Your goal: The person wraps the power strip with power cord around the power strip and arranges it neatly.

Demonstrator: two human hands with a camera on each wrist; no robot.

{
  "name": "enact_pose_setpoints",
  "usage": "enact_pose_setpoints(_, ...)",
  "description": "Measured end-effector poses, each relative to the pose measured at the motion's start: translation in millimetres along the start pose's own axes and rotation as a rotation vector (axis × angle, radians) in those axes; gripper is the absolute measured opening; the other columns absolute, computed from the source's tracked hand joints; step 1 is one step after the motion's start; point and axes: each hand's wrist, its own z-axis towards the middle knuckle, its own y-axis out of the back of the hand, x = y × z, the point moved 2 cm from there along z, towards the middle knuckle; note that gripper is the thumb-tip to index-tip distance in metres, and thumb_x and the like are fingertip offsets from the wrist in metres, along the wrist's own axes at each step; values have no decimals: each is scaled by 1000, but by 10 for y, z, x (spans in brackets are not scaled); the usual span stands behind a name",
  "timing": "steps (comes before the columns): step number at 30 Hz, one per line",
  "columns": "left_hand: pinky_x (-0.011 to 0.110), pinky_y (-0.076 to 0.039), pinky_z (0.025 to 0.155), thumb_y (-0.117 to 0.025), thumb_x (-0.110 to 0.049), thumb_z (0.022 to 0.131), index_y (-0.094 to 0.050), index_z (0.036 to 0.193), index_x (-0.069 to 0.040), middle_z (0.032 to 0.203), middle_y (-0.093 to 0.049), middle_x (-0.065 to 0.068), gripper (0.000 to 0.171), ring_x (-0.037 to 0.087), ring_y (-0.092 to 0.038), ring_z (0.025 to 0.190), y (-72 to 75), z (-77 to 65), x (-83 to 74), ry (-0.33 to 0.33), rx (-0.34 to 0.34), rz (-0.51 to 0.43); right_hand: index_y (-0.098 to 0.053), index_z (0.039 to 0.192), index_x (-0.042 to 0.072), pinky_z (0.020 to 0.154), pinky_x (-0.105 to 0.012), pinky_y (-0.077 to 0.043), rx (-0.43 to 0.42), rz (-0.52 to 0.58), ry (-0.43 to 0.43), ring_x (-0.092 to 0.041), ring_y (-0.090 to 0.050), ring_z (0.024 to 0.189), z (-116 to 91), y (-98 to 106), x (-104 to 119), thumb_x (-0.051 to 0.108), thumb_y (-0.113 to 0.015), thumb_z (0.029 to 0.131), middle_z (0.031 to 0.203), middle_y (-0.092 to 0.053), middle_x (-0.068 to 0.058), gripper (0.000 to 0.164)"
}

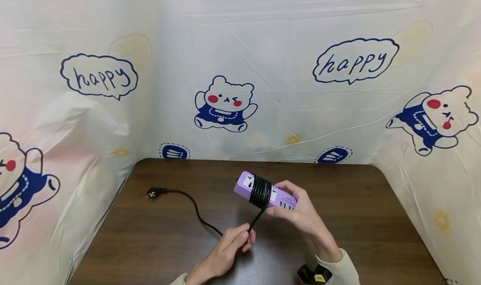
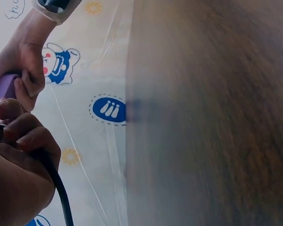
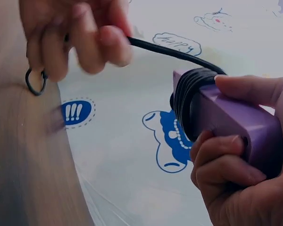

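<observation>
A purple power strip (image 1: 282, 198) with white socket faces is held tilted above the table by my right hand (image 1: 302, 212), thumb on one side and fingers on the other. Several turns of its black cord (image 1: 260, 192) are wound round the strip's middle. From the coil the cord runs down to my left hand (image 1: 231, 247), which pinches it between thumb and fingers. Past the left hand, the loose end curves across the table to a black plug (image 1: 155, 192). In the right wrist view, the strip (image 3: 236, 120) fills the palm and the cord stretches to the left hand (image 3: 78, 40).
The brown wooden table (image 1: 180, 251) is bounded by a pale printed curtain (image 1: 285, 109) at the back and both sides. A black device with a yellow label (image 1: 319, 278) sits at the right wrist, next to the cream sleeve (image 1: 343, 268).
</observation>
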Motion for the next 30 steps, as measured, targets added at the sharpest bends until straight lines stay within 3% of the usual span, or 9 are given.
enact_pose_setpoints(4, 28, -38, 50, -29, 4, 101, -55, 90, -9, 68, -46, 3, 32, 5, -44, 61, 11, -13, 8, -6, 16, -18, -58, 122, 7, 59, -32, -50, 100, 125, -15, -22, -57, 81, -25, 1, 11, 8, -77, 81, 101, -62, -17, 45)
enact_pose_setpoints(8, 31, -38, 48, -28, 6, 99, -54, 89, -8, 68, -45, 3, 31, 0, -43, 64, 3, -7, 6, -41, 23, -44, -53, 125, 1, 60, -33, -51, 148, 198, 23, -21, -58, 82, -35, 0, 31, 4, -73, 83, 103, -61, -19, 47)
enact_pose_setpoints(14, 18, -35, 54, -28, 6, 101, -49, 85, -10, 67, -40, 1, 31, 12, -40, 57, -49, 39, -1, -50, 24, -35, -51, 127, -2, 56, -34, -50, 78, 246, 11, -23, -57, 85, -26, 0, 52, 3, -73, 82, 105, -59, -18, 51)
enact_pose_setpoints(19, 16, -32, 51, -30, 4, 102, -43, 80, -12, 67, -37, -1, 30, 6, -35, 56, -92, 82, -4, -58, 6, 23, -51, 126, -2, 55, -32, -48, -3, 280, -43, -23, -55, 85, -28, 5, 49, 1, -75, 79, 103, -59, -15, 53)
enact_pose_setpoints(21, 16, -32, 51, -30, 4, 101, -43, 80, -12, 67, -37, -1, 30, 2, -35, 58, -99, 91, 3, -63, 2, 41, -50, 126, -2, 53, -31, -47, -2, 289, -48, -22, -55, 82, -32, 4, 52, 1, -75, 78, 102, -59, -15, 54)
enact_pose_setpoints(26, 16, -33, 53, -30, 4, 102, -45, 81, -12, 67, -39, 2, 30, 4, -37, 59, -80, 118, 30, -52, 8, 29, -49, 126, -3, 50, -29, -45, 39, 315, -40, -19, -54, 78, -38, -11, 76, 2, -73, 80, 101, -58, -14, 52)
enact_pose_setpoints(30, 17, -34, 54, -31, 3, 103, -45, 81, -11, 65, -39, 3, 30, 1, -36, 60, -19, 168, 43, -13, 0, 1, -48, 125, -5, 48, -31, -44, 34, 344, -12, -17, -53, 77, -34, -11, 106, 0, -73, 80, 99, -59, -13, 52)
